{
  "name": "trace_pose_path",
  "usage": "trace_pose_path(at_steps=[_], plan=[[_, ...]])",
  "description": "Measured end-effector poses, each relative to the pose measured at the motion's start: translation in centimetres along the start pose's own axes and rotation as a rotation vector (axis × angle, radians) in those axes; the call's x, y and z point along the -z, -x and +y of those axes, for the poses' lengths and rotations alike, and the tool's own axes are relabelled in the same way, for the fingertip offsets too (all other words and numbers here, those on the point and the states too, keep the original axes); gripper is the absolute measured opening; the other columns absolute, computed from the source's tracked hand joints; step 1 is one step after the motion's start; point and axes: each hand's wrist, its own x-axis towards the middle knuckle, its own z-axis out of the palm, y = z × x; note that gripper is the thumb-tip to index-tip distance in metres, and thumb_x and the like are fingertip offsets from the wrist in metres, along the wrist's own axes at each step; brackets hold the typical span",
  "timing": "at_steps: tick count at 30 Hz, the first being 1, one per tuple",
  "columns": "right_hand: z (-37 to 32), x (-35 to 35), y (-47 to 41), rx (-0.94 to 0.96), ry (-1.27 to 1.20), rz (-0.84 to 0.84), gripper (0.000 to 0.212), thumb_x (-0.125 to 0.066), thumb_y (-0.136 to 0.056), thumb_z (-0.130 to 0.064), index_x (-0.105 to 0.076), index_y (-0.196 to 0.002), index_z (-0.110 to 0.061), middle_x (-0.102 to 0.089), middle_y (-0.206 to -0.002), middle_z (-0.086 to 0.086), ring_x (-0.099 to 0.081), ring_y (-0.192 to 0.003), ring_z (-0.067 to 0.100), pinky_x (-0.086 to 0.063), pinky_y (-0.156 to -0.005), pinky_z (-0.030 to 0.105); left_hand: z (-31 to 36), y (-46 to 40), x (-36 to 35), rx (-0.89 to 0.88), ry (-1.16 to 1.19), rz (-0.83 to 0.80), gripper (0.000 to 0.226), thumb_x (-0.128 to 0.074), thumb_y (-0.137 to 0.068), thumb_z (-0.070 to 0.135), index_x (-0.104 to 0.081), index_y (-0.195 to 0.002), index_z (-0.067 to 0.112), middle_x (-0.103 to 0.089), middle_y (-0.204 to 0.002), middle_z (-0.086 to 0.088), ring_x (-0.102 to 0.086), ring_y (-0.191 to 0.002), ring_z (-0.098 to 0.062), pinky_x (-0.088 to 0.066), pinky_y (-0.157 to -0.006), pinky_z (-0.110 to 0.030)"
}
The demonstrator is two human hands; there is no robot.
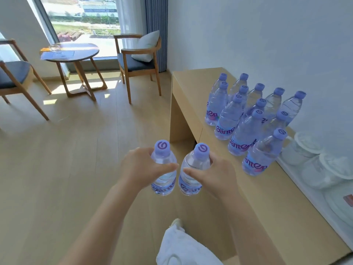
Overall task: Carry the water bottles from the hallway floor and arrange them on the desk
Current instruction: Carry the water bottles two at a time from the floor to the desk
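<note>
My left hand (141, 167) grips a clear water bottle (164, 180) with a purple cap just below its neck. My right hand (214, 173) grips a second such bottle (191, 180) the same way. Both bottles hang upright side by side over the wooden floor, a little left of the light wooden desk (267, 197). Several more purple-capped bottles (248, 119) stand upright in tight rows on the desk's far half, near the wall.
White lidded cups on a white tray (313, 169) sit at the desk's right edge by the wall. A round table (69, 52) with two wooden chairs (137, 60) stands by the window. My leg in white trousers (179, 247) is below.
</note>
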Motion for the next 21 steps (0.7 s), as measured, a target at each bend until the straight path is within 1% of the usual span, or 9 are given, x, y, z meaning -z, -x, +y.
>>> trace_pose_path(at_steps=[2, 5, 8, 10, 12, 14, 17, 19, 21], plan=[[0.0, 0.2, -5.0, -0.006, 0.011, -0.001, 0.034, -0.076, -0.063, -0.044, -0.063, -0.086, -0.022, -0.064, -0.075, -0.007, -0.059, -0.072, 0.011, -0.047, -0.064, 0.027, 1.6, -4.9, -0.5, -0.021, -0.009, -0.018, 0.045, -0.064, -0.044, 0.064, -0.065, -0.066, 0.025, -0.065, -0.062, 0.001, -0.061, -0.061, -0.013, -0.041, -0.05, -0.024], [-0.3, 0.8, -11.9, 0.0, 0.008, 0.021, 0.037, -0.074, -0.058, -0.051, -0.059, -0.078, -0.023, -0.06, -0.072, -0.008, -0.057, -0.07, 0.01, -0.046, -0.062, 0.03, 3.9, -11.7, -0.9, -0.055, -0.001, -0.01, 0.042, -0.064, -0.043, 0.066, -0.064, -0.064, 0.029, -0.064, -0.059, 0.005, -0.062, -0.061, -0.01, -0.044, -0.051, -0.026], [-0.8, 1.9, -17.6, 0.025, -0.005, 0.053, 0.036, -0.077, -0.058, -0.049, -0.048, -0.065, -0.029, -0.051, -0.06, -0.012, -0.048, -0.058, 0.003, -0.036, -0.054, 0.022, 5.5, -17.7, -1.2, -0.083, 0.009, 0.002, 0.049, -0.062, -0.041, 0.069, -0.065, -0.066, 0.027, -0.065, -0.06, 0.004, -0.063, -0.061, -0.012, -0.047, -0.053, -0.03], [-1.1, 2.7, -21.0, 0.017, -0.047, 0.083, 0.037, -0.079, -0.059, -0.044, -0.048, -0.063, -0.026, -0.049, -0.058, -0.011, -0.047, -0.056, 0.003, -0.036, -0.053, 0.022, 6.5, -21.3, -1.3, -0.104, -0.007, 0.003, 0.056, -0.061, -0.039, 0.072, -0.064, -0.065, 0.022, -0.061, -0.056, 0.002, -0.06, -0.056, -0.016, -0.044, -0.05, -0.03], [-1.7, 3.9, -24.2, 0.008, -0.089, 0.106, 0.04, -0.08, -0.059, -0.044, -0.05, -0.065, -0.018, -0.047, -0.058, -0.01, -0.046, -0.055, 0.007, -0.037, -0.054, 0.024, 7.8, -25.0, -1.3, -0.158, -0.012, 0.013, 0.063, -0.06, -0.037, 0.073, -0.059, -0.059, 0.013, -0.046, -0.046, 0.004, -0.047, -0.046, -0.017, -0.036, -0.047, -0.031], [-2.3, 5.3, -27.5, 0.01, -0.121, 0.144, 0.041, -0.08, -0.059, -0.044, -0.05, -0.062, -0.016, -0.042, -0.054, -0.01, -0.042, -0.051, 0.007, -0.033, -0.052, 0.023, 9.4, -28.8, -1.2, -0.22, -0.033, 0.022, 0.065, -0.06, -0.036, 0.074, -0.05, -0.052, 0.011, -0.034, -0.042, 0.007, -0.036, -0.042, -0.015, -0.031, -0.047, -0.029], [-3.4, 7.7, -32.0, 0.004, -0.147, 0.254, 0.04, -0.08, -0.06, -0.04, -0.044, -0.054, -0.023, -0.04, -0.042, -0.014, -0.039, -0.041, 0.002, -0.028, -0.044, 0.011, 12.7, -34.5, -1.0, -0.296, -0.059, 0.012, 0.067, -0.059, -0.034, 0.075, -0.052, -0.053, 0.012, -0.035, -0.042, 0.006, -0.039, -0.044, -0.017, -0.034, -0.049, -0.028], [-3.8, 9.3, -35.2, 0.001, -0.138, 0.344, 0.043, -0.08, -0.06, -0.039, -0.04, -0.051, -0.025, -0.039, -0.039, -0.017, -0.038, -0.039, 0.002, -0.028, -0.04, 0.01, 15.5, -38.3, -0.9, -0.35, -0.066, 0.017, 0.062, -0.059, -0.034, 0.075, -0.052, -0.05, 0.016, -0.036, -0.039, 0.007, -0.042, -0.043, -0.017, -0.034, -0.048, -0.024], [-3.9, 10.6, -38.3, -0.035, -0.109, 0.416, 0.04, -0.078, -0.057, -0.045, -0.046, -0.055, -0.022, -0.042, -0.042, -0.017, -0.039, -0.041, 0.003, -0.028, -0.041, 0.012, 18.5, -42.0, -1.1, -0.422, -0.075, 0.012, 0.059, -0.062, -0.035, 0.073, -0.043, -0.046, 0.017, -0.032, -0.033, 0.006, -0.038, -0.041, -0.015, -0.026, -0.046, -0.022]])
